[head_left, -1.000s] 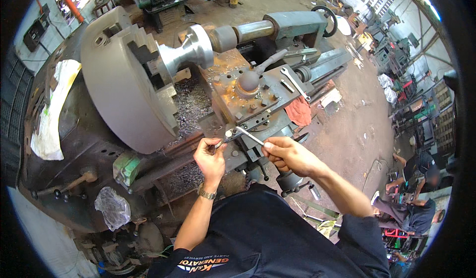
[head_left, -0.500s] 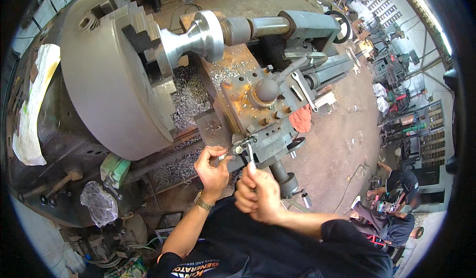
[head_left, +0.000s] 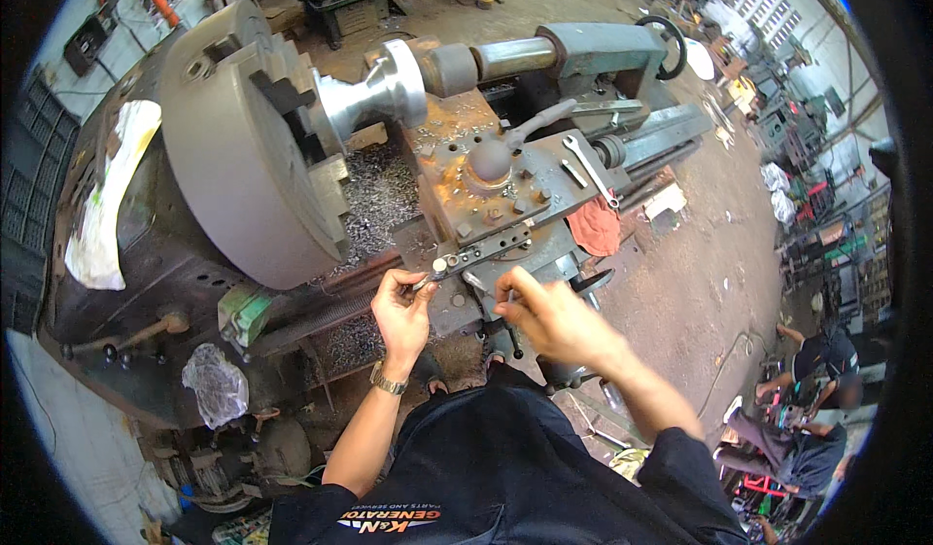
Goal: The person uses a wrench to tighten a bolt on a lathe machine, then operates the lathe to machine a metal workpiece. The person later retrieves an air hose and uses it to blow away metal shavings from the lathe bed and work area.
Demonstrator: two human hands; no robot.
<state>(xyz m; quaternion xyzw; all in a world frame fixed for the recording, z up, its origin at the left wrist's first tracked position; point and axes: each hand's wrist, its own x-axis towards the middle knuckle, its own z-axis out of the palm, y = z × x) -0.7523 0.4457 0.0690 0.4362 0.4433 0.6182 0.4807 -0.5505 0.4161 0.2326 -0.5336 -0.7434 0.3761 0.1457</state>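
My left hand [head_left: 400, 319] is closed, thumb and fingers pinching a small metal piece [head_left: 421, 283] at the near end of a dark bar with several holes [head_left: 501, 245]. A bright round end [head_left: 440, 266] shows just beyond the fingertips. The bar lies along the near side of the rusty tool post [head_left: 476, 200] of a lathe. My right hand [head_left: 554, 319] hovers to the right with curled fingers, slightly blurred; what they hold, if anything, is hidden. Between the hands a short shiny metal shank [head_left: 474, 281] juts out near the bar.
A large chuck [head_left: 228, 161] grips a shiny flanged workpiece [head_left: 398, 83], backed by the tailstock [head_left: 598, 49]. Metal chips [head_left: 374, 195] cover the bed. A spanner [head_left: 591, 171] and red cloth [head_left: 594, 227] lie right of the tool post. Other people [head_left: 816, 399] sit at the far right.
My right hand has moved right, away from the left hand and from the shiny tool it gripped near the bar. My left hand keeps its pinch. The whole view has shifted slightly.
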